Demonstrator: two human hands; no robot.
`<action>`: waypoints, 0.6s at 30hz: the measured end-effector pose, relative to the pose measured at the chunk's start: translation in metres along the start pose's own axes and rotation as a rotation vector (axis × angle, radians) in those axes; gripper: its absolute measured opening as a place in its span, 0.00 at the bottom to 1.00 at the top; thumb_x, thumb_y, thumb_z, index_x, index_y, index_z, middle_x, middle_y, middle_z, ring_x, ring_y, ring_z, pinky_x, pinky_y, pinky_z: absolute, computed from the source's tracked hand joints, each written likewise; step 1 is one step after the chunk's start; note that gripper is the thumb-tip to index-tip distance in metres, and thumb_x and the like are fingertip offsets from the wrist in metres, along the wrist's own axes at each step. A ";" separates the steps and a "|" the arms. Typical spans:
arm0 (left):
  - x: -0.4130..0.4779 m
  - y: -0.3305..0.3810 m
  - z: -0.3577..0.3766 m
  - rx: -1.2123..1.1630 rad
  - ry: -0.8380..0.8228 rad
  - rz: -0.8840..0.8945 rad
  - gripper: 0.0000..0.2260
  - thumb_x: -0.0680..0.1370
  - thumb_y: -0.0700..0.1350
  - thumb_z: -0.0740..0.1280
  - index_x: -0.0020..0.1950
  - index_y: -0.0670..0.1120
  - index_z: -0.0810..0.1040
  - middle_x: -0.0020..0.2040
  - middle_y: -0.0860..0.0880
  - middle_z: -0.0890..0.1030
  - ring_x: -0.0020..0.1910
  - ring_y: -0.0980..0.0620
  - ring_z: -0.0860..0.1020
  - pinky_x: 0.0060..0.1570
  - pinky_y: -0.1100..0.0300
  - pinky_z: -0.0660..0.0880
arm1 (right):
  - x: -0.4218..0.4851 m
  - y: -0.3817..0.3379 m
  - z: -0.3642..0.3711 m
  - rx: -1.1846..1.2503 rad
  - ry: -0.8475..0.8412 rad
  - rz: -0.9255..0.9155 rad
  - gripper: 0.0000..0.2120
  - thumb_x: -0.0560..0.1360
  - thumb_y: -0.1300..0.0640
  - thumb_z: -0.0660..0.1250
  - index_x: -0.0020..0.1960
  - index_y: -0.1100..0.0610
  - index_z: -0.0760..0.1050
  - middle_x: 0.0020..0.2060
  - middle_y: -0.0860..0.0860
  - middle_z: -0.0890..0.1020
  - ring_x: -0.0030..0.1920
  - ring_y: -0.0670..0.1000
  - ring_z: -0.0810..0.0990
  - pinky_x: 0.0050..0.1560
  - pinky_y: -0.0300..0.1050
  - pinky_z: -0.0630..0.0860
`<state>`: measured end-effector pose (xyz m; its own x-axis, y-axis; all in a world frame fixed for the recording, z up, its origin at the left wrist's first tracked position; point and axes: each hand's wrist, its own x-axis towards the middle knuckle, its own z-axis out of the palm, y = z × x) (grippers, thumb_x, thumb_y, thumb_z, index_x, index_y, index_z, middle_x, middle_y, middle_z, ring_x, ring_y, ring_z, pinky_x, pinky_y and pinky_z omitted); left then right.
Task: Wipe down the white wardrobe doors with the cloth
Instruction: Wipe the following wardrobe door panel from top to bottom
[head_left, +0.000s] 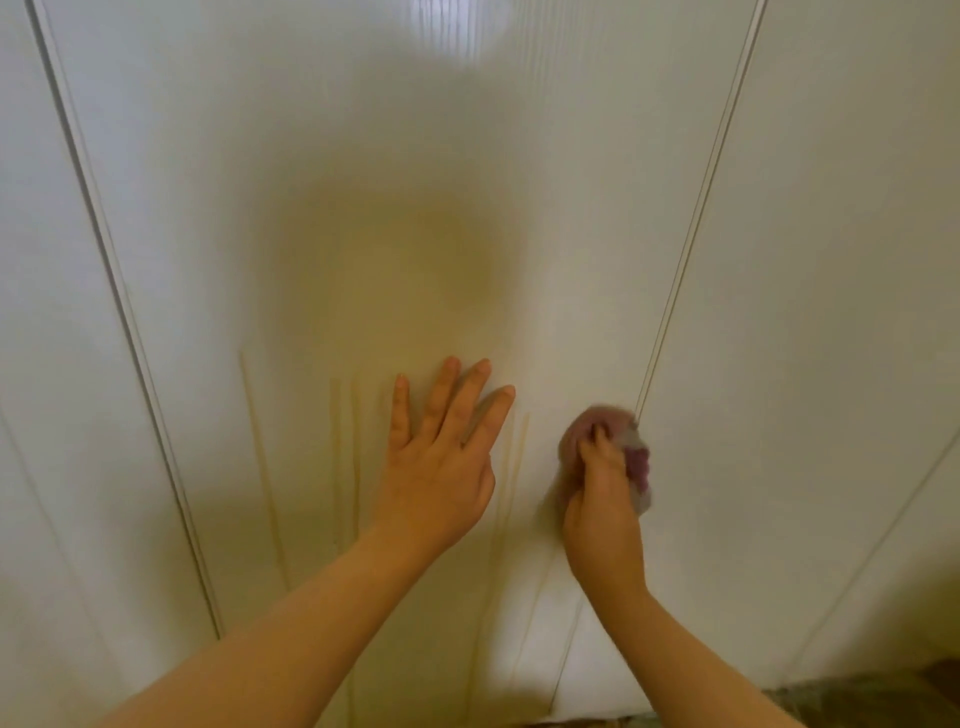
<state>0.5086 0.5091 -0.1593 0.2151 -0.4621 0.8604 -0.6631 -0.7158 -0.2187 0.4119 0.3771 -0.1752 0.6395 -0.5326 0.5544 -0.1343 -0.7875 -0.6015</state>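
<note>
A glossy white wardrobe door fills the middle of the view, with neighbouring doors on both sides. My left hand lies flat on it, fingers spread and empty. To its right, my right hand is closed around a bunched pink and purple cloth, pressed against the door right beside the vertical gap to the right-hand door. The cloth is blurred from motion. A dim reflection of a person shows on the door's surface.
Another vertical gap separates the left door from the middle one. The right door reaches the frame edge. A strip of dark patterned floor shows at the bottom right.
</note>
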 end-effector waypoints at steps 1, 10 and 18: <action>-0.001 -0.001 0.001 0.006 0.003 0.001 0.28 0.72 0.46 0.60 0.72 0.48 0.62 0.74 0.45 0.59 0.76 0.44 0.51 0.72 0.39 0.44 | -0.011 0.005 0.004 -0.029 -0.024 0.001 0.23 0.77 0.71 0.55 0.71 0.62 0.62 0.71 0.56 0.65 0.71 0.53 0.63 0.66 0.36 0.56; -0.007 0.006 0.006 -0.013 -0.017 -0.009 0.30 0.70 0.45 0.64 0.72 0.49 0.63 0.74 0.45 0.59 0.74 0.42 0.56 0.72 0.39 0.44 | 0.003 -0.001 0.004 0.074 0.088 -0.013 0.22 0.75 0.71 0.56 0.69 0.64 0.65 0.70 0.56 0.66 0.70 0.53 0.63 0.68 0.40 0.58; -0.008 0.003 0.008 -0.035 0.005 0.003 0.29 0.71 0.46 0.64 0.72 0.49 0.63 0.74 0.44 0.58 0.74 0.42 0.56 0.72 0.42 0.44 | 0.016 -0.008 0.000 0.236 0.147 0.078 0.21 0.77 0.72 0.54 0.69 0.64 0.65 0.70 0.54 0.66 0.70 0.51 0.63 0.71 0.46 0.59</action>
<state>0.5107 0.5058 -0.1705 0.2098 -0.4615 0.8620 -0.6885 -0.6957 -0.2049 0.4235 0.3750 -0.1611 0.5154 -0.6416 0.5681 0.0118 -0.6576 -0.7533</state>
